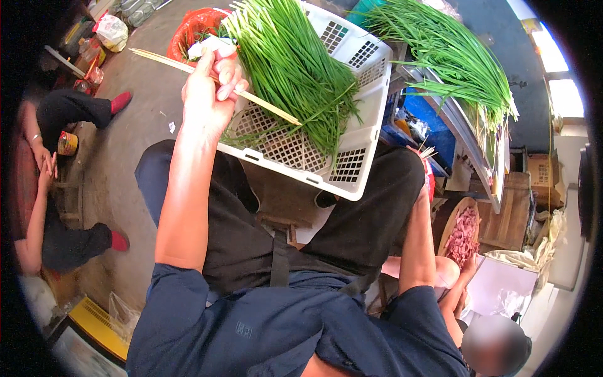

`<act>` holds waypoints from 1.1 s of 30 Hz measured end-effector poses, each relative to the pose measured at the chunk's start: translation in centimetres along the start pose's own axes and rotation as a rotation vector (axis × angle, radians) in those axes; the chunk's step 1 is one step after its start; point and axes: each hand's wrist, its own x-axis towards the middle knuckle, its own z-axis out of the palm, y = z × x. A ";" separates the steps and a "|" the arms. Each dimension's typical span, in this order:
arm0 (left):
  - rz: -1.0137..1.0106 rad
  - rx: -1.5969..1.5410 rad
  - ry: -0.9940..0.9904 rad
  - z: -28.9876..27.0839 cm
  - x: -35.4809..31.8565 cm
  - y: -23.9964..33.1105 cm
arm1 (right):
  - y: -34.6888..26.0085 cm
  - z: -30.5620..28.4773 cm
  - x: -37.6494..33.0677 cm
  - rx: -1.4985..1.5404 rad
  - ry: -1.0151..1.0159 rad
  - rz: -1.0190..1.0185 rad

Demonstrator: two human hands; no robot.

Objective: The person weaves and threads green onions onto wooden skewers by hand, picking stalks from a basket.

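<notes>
My left hand [213,94] is closed around a few thin bamboo skewers [270,108], held slantwise above the white plastic crate [370,135]. Something white [212,46] shows by its fingertips; I cannot tell whether the hand holds it. Inside the crate lies a big bunch of garlic chives [295,69], white ends away from me. Down beside my right knee is my right hand [423,190], its fingers mostly hidden. Next to it are a red packet [429,168] and several pale stick tips [427,152].
More garlic chives [452,56] lie on a metal-edged table at the right, above a blue crate [433,129]. A red-lined bucket [188,31] stands behind my left hand. One person sits at left; another, lower right, reaches to a basket of pink meat pieces [461,235].
</notes>
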 end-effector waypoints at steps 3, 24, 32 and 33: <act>-0.029 -0.020 0.024 0.1 0.1 0.0 | -0.2 0.3 0.2 -0.006 0.004 0.002; 0.004 0.018 0.014 -0.4 0.5 0.4 | -0.4 2.7 -0.3 -0.031 0.012 -0.005; 0.018 0.077 0.010 0.6 1.3 -0.3 | -1.6 2.0 -0.7 -0.077 0.036 -0.054; 0.033 0.076 -0.007 0.4 1.1 -0.1 | -1.9 2.1 -0.7 -0.087 0.038 -0.062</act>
